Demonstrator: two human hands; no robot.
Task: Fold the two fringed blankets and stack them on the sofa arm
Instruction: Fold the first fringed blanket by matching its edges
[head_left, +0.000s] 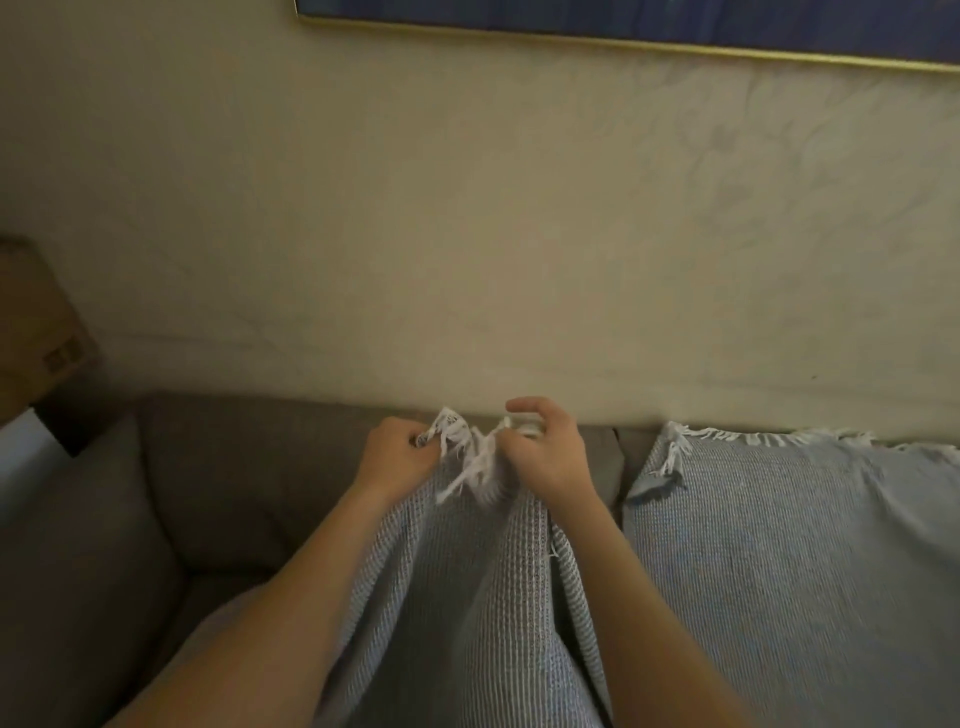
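Blanket one (467, 597) hangs at lower centre, its fringed edge pinched by left hand (400, 454) and right hand (545, 457); blanket two (779, 545) lies unfolded, nothing stacked.

Blankets: 2, both pale blue-grey weave with white fringe: held blanket (467, 597), draped blanket (779, 545). Hands: 2, left hand (400, 452) and right hand (545, 452). Bare forearms: 2. Sofa (218, 587): 1, grey. Back cushions: 2, bare cushion (234, 467) and covered cushion (632, 452), the latter mostly under the draped blanket. Padded side piece (67, 545) at left: 1, arm or pillow, can't tell which. Framed picture (623, 21): 1, only its bottom edge in view. Cardboard box (31, 322): 1, far left. Wall (467, 208): 1. Fringe strands: too blurred to count.
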